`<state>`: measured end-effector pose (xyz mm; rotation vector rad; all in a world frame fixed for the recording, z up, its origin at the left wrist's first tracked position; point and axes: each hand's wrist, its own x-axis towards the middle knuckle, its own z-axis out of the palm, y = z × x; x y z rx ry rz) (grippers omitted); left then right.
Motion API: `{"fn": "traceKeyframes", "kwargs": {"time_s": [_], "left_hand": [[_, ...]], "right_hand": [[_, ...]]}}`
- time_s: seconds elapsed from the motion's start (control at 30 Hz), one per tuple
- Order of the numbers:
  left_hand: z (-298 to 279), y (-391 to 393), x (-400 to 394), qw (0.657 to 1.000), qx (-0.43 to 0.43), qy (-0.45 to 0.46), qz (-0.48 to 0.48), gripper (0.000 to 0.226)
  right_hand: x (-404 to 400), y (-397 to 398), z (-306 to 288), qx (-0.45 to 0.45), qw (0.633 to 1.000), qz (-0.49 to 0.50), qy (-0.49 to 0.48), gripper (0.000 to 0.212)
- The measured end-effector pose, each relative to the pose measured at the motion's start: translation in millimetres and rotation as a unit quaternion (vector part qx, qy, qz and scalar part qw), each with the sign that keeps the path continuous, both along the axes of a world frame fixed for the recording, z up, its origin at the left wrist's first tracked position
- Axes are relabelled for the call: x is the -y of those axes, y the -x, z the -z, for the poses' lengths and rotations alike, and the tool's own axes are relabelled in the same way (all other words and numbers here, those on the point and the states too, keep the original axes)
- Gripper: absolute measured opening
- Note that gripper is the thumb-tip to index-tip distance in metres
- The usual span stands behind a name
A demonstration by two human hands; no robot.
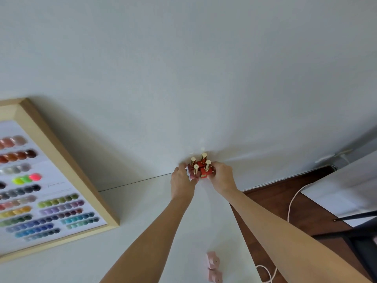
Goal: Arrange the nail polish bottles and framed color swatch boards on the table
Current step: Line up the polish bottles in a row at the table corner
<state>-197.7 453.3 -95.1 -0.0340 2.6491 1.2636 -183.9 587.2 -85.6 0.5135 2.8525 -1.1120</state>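
Nail polish bottles [201, 168] clustered upright by wall, left hand [182, 181] and right hand [221, 176] fingers pressed around them

Swatch board [47, 186], left of frame: cut off by the left edge; swatches and printed lettering blurred, unreadable. Bottle cluster [201, 167], centre: four gold caps visible; lower bodies partly covered by the left hand [182, 181] and right hand [221, 176]; fingertips hidden behind the bottles, so contact points cannot be told. Two pink blocks [213, 266], bottom centre: blurred, lower one clipped by the bottom edge. Dark chair [361, 231], lower right: cut by the right edge.
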Motion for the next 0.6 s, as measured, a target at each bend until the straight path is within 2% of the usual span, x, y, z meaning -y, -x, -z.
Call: {"fn": "traceKeyframes", "kwargs": {"time_s": [0.13, 0.37, 0.47, 0.57, 0.6], "left_hand": [[6.3, 4.7, -8.4, 0.999, 0.020, -0.024, -0.036, 0.021], [12.1, 2.5, -11.8, 0.997, 0.033, -0.018, -0.061, 0.009], [10.0, 4.1, -7.1, 0.998, 0.051, -0.007, -0.045, 0.023], [3.6, -2.7, 0.9, 0.998, 0.059, 0.013, -0.030, 0.049], [0.6, -7.6, 4.6, 0.998, 0.059, 0.008, -0.031, 0.054]], "right_hand": [[2.4, 4.5, 5.9, -0.002, 1.000, 0.006, 0.001, 0.012], [3.9, 4.8, 8.8, -0.001, 1.000, 0.025, 0.018, 0.013], [3.1, 0.2, -1.1, 0.008, 1.000, -0.002, 0.012, 0.007], [-1.3, -8.8, -10.3, 0.018, 1.000, -0.012, 0.002, 0.025], [-3.3, -14.1, -13.1, 0.027, 1.000, -0.007, 0.006, 0.021]]}}
